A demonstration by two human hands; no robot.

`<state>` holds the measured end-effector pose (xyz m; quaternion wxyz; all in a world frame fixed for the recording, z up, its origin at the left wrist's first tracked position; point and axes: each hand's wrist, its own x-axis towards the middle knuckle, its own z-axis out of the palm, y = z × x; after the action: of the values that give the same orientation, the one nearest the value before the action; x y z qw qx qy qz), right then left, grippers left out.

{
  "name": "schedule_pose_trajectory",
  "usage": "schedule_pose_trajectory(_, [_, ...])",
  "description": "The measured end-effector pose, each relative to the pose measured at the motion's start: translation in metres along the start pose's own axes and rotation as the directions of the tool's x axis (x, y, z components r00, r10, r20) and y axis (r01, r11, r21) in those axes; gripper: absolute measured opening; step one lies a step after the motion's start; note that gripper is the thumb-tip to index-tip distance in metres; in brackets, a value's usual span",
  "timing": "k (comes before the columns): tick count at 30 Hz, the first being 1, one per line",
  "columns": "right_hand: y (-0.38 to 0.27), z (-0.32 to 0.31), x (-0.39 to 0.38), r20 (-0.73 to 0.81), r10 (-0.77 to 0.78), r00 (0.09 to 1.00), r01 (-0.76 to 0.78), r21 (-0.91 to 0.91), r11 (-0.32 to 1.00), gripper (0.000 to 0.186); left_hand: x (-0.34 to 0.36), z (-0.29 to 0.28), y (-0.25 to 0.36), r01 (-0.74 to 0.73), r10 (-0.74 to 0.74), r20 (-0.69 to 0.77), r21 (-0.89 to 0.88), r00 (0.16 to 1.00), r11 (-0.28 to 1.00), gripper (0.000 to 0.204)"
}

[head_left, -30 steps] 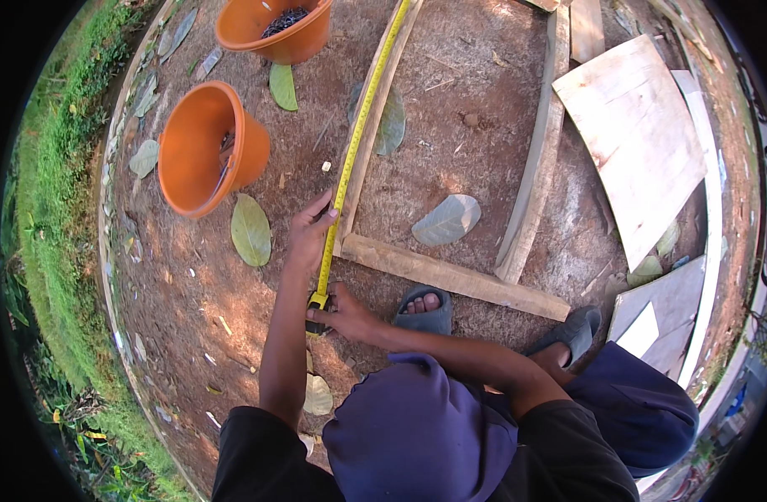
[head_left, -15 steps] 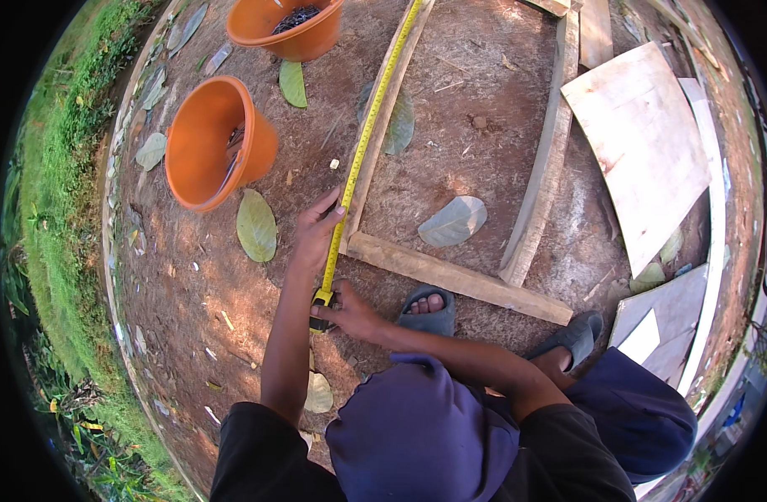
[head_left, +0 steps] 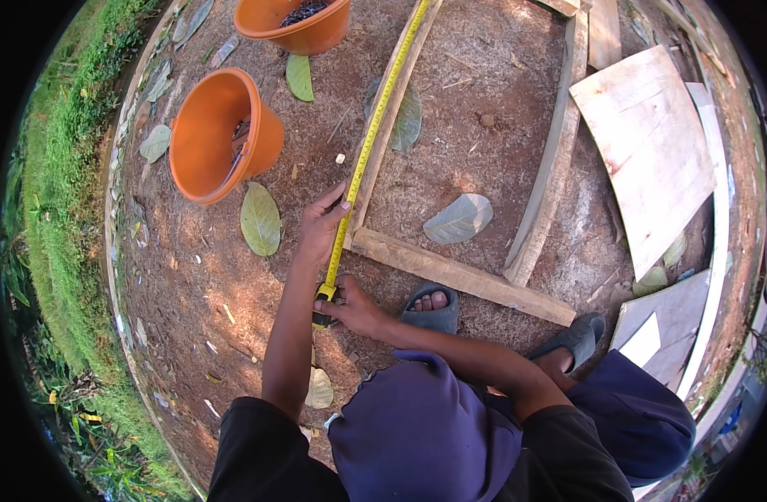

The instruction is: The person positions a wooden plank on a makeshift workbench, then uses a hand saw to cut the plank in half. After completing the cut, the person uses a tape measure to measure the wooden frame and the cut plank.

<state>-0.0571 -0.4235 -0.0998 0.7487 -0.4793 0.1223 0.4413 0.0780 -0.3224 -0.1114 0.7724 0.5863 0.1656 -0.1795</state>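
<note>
A yellow tape measure [head_left: 368, 149] runs along a long wooden batten [head_left: 392, 117] lying on the bare earth. My left hand [head_left: 321, 226] presses the tape down near the batten's near end, thumb on the blade. My right hand [head_left: 350, 308] grips the tape's case close to the ground, just below the left hand. A second batten [head_left: 463, 274] lies crosswise, meeting the first at a corner, and a third batten [head_left: 551, 167] stands off to the right, forming a frame.
Two orange buckets, one [head_left: 220, 134] tipped on its side at left and one [head_left: 296, 23] at the top. Large dry leaves [head_left: 459, 217] lie on the soil. Plywood sheets [head_left: 651, 151] are at right. Grass [head_left: 57, 209] borders the left. My sandalled feet [head_left: 431, 308] are near the crosswise batten.
The view has shifted slightly; both hands stay on the tape at the batten's near end, with no clear movement of the tape.
</note>
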Motion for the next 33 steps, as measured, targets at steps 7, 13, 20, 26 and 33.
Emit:
schedule_pose_trajectory(7, [-0.007,-0.002,-0.002,0.027,0.025,0.999,-0.023,-0.053,0.998,0.067,0.0,0.001,0.0,0.001,-0.001,0.0,-0.001,1.0,1.0,0.043])
schedule_pose_trajectory(13, [-0.009,-0.002,-0.003,0.026,0.023,0.999,-0.022,-0.054,0.998,0.068,0.0,0.0,0.001,0.001,-0.001,0.002,0.006,1.0,1.0,0.044])
schedule_pose_trajectory(20, [-0.002,-0.002,0.0,0.02,0.007,1.0,-0.006,-0.034,0.999,0.065,0.0,-0.001,-0.001,0.012,-0.012,-0.016,0.016,1.0,1.0,0.045])
schedule_pose_trajectory(26, [-0.002,-0.003,0.001,0.031,0.02,0.999,-0.019,-0.027,0.999,0.066,0.0,0.0,0.001,0.004,-0.004,-0.017,0.021,1.0,1.0,0.045])
schedule_pose_trajectory(33, [-0.007,-0.004,-0.001,0.012,0.018,1.0,-0.018,-0.01,1.0,0.067,0.0,0.001,0.001,0.03,-0.03,-0.023,-0.008,0.999,1.0,0.046])
